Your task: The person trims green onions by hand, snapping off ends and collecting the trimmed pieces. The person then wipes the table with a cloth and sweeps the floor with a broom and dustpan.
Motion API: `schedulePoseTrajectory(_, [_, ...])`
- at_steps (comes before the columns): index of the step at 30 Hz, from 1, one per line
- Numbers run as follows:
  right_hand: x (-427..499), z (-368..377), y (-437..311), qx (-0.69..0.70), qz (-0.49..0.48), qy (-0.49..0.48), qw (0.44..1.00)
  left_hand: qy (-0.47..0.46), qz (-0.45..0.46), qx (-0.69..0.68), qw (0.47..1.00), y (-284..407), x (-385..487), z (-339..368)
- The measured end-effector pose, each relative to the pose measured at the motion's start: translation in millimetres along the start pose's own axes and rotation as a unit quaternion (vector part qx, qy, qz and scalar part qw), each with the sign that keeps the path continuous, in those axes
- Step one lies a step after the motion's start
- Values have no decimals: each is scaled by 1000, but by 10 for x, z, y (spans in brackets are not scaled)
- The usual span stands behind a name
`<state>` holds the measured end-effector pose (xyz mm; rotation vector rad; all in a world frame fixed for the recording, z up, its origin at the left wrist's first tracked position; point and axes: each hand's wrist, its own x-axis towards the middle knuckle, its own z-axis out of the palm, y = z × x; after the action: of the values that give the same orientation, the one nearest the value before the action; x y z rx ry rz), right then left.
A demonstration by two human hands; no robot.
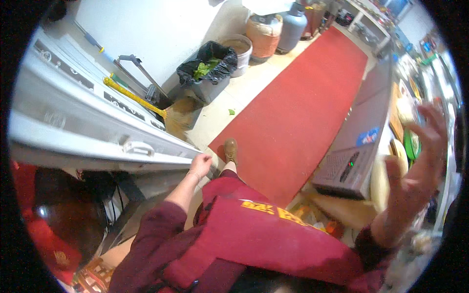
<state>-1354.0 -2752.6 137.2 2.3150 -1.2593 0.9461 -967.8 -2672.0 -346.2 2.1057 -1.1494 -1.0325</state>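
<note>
My left hand (200, 165) hangs beside my left thigh, near the lower end of a white appliance (172, 143) with a white handle (138, 147). Its fingers are curled in, and nothing shows in them. A thin bracelet circles that wrist. My right hand (417, 164) is raised at the right and blurred by motion. Its thumb and fingers are spread around empty air. Beyond it, a worktop holds a wooden board (397, 113) and a green object (412, 144). A refrigerated cabinet (357, 143) with a lit control panel (351, 164) stands below.
A long red mat (293, 110) runs ahead along the tiled floor. On its left stand a black-lined bin (212, 88) with leaves in it, a white bucket (243, 55) and gas cylinders (293, 29). A yellow-handled broom (135, 97) leans by the appliance. A leaf scrap (231, 112) lies on the tiles.
</note>
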Motion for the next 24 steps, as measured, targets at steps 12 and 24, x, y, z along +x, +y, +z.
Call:
schedulePoseTrajectory(12, [-454,2813,449,270,357,-348,823,446,-185,-64,873,338,3747,-1521])
schedulePoseTrajectory(24, [343,3878,950,269,397,-487,730,193,-354,420,813,481,3774,-4695])
